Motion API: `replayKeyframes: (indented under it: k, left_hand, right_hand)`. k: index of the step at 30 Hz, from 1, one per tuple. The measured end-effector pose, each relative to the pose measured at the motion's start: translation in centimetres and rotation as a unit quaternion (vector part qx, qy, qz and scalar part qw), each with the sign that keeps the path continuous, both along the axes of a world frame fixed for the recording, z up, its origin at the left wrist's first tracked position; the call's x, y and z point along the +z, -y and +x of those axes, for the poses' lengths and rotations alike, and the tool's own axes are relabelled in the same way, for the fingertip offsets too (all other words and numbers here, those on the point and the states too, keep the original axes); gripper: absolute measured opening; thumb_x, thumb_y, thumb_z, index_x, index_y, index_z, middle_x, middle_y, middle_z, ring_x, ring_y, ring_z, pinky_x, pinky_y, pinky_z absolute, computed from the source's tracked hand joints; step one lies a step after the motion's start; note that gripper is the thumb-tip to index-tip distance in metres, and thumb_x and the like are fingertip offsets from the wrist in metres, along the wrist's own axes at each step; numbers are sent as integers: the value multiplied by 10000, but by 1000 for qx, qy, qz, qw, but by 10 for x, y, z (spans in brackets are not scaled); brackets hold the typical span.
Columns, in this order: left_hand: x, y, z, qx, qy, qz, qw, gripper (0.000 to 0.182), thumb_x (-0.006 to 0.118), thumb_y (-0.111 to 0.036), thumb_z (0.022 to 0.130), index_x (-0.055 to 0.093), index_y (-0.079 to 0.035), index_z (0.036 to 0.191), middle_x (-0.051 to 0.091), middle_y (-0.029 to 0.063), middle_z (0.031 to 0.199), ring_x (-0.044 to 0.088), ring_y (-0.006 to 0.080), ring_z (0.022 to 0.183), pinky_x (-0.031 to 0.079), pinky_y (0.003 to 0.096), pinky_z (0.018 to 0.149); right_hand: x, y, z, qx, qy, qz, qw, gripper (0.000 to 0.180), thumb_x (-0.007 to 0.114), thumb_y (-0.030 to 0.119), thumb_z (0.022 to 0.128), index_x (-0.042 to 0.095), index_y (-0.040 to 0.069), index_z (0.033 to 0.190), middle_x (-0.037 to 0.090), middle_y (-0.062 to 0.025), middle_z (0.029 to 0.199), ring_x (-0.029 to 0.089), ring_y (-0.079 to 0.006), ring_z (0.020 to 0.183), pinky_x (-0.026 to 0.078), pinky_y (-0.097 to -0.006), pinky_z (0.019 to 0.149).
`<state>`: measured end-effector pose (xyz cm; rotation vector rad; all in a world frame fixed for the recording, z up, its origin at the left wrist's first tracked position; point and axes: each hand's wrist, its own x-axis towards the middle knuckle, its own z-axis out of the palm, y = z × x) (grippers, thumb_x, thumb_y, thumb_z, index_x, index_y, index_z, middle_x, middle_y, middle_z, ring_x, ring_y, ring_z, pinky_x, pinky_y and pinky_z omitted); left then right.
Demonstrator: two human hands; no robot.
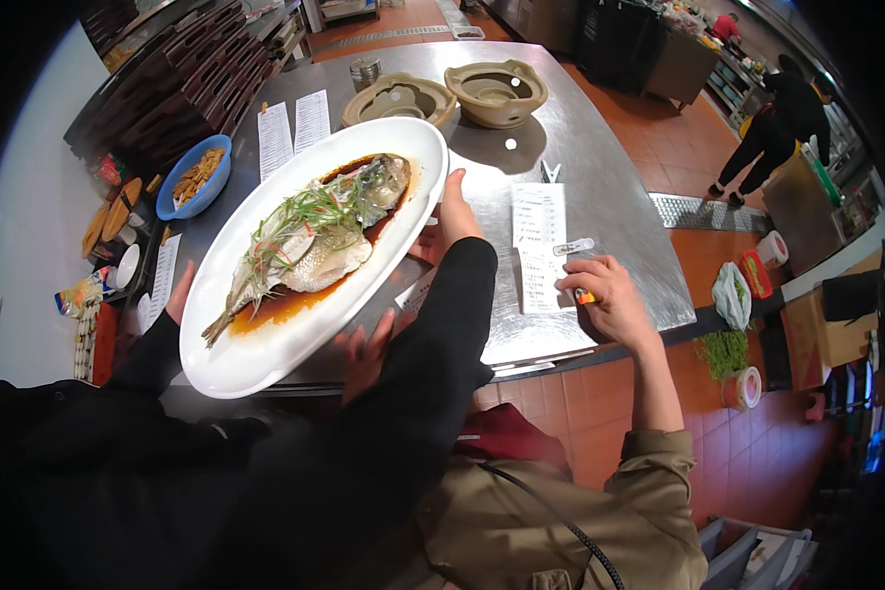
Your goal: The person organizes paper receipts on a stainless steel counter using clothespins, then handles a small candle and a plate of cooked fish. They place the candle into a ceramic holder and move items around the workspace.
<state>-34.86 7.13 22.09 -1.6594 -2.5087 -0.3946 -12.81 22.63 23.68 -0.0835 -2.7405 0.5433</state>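
My right hand (611,299), below a rolled khaki sleeve, rests over a paper slip (546,284) on the steel table (590,169). Its fingers close on a pen-like thing with an orange-yellow end (584,296). My left hand (369,350) is low near the table's front edge, partly covered by a co-worker's black sleeve (435,310); whether it holds anything is hidden. That co-worker's two hands grip a white oval platter (214,354) tilted above the table. On it lies a whole fish (332,265) in dark sauce, topped with shredded scallion (302,214).
Two tan earthenware vessels (495,110) stand at the back. Paper slips (312,122) and a clothespin (550,172) lie around. At left are a blue bowl (217,177) of wooden clothespins and stacked dark trays (214,81). Another person (771,122) stands at far right.
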Motion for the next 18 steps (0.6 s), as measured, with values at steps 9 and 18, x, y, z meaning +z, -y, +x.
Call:
replayKeyframes:
  k: [9,18]
  left_hand:
    - [3,9,-4,12,-6,18,1000,426,730,-265,855,635,-119,1243,596,156,1295,571,330,1127,462,442,930]
    - [9,69,23,37,15,102,994,369,714,-235,875,650,-84,1206,623,171,1251,604,338,1067,484,428,896]
  right_hand:
    - [17,-78,-99,-110,-4,37,993,522,565,-38,865,636,243,1299,617,-106,1298,638,-321,1097,507,-402,936]
    - [6,-94,-168,-82,157,170,969,246,526,183,970,562,137,1208,599,-181,1130,628,-409,1022,508,-495,850]
